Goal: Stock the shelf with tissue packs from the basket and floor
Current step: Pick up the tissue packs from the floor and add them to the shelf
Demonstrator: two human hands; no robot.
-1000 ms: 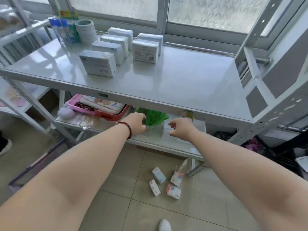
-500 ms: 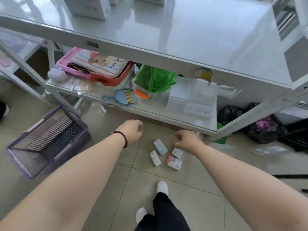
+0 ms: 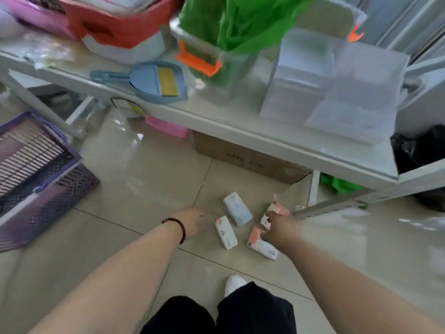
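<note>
Beige floor tiles point(image 3: 134, 179) hold four tissue packs point(image 3: 237, 208) below the shelf point(image 3: 240, 124); both loosely curled, empty hands, left hand point(image 3: 190, 221) and right hand point(image 3: 277, 229), should gather adjacent packs together.

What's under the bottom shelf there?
Under the shelf sit a cardboard box, a pink thing and something green. The shelf hides the rest of each; the box's contents can't be seen.
</note>
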